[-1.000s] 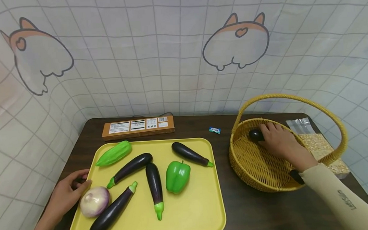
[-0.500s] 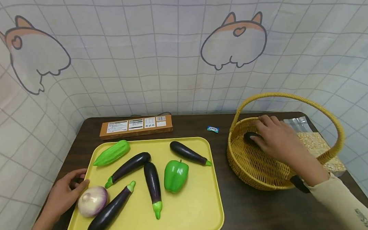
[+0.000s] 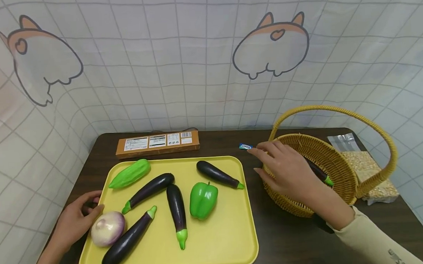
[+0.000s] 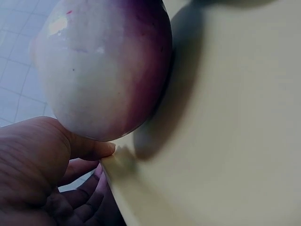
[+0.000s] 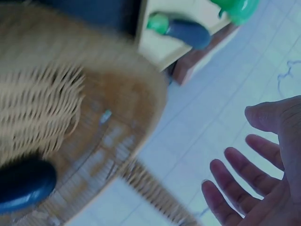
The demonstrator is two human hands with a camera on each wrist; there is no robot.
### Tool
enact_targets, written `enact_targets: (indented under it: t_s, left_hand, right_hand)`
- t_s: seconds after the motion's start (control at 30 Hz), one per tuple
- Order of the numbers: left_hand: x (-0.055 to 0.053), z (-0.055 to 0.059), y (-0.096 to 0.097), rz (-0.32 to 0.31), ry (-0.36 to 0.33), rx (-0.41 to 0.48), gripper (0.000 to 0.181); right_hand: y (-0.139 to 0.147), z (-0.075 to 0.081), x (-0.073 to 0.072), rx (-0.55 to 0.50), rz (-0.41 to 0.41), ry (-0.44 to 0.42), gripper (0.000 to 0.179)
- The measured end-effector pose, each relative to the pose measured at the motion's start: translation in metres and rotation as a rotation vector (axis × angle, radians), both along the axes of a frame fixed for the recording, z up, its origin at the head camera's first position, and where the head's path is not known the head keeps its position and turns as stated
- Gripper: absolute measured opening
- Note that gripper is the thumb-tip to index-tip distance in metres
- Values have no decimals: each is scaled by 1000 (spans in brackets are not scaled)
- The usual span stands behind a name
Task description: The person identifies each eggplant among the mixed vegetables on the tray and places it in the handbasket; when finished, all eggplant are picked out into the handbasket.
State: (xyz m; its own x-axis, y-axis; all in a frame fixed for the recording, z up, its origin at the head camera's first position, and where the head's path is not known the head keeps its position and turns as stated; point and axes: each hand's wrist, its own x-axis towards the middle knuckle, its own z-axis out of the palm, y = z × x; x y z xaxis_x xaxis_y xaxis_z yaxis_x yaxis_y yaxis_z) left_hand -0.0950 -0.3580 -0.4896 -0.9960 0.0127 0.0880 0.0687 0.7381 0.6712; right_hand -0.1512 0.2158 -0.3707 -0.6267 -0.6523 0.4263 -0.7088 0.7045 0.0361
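Observation:
My left hand (image 3: 75, 220) pinches the left rim of the yellow tray (image 3: 217, 254), thumb on top and fingers below the edge. Beside that thumb sits a purple-white onion (image 4: 103, 70). On the tray lie several eggplants, among them a middle eggplant (image 3: 176, 210) and a far-right eggplant (image 3: 219, 175), plus a green bell pepper (image 3: 203, 200) and a pale green ridged gourd (image 3: 130, 174). Over the left rim of the wicker basket (image 3: 336, 158), my right hand (image 3: 291, 170) is spread and holds nothing. Inside the basket rests another eggplant (image 3: 317, 170), partly hidden by the hand.
A flat brown box (image 3: 157, 144) lies behind the tray. A small blue wrapped packet (image 3: 245, 146) is between box and basket. Right of the basket lies a clear bag of pale grains (image 3: 369, 172). The basket's tall handle (image 3: 338, 109) arches above it.
My right hand has let go of the eggplant in the basket and moved left and up over the basket's rim. The left hand stays on the tray's edge.

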Motion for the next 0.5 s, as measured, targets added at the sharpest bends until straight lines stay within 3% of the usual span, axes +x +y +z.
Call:
enact_targets:
  t_s: [0.23, 0.5]
  left_hand:
    - [0, 1, -1, -18, -23, 23, 46]
    - [0, -1, -1, -10, 8, 24, 44]
  right_hand:
    - [-41, -12, -2, 2, 40, -46, 57]
    - [-73, -29, -11, -4, 38, -113, 60]
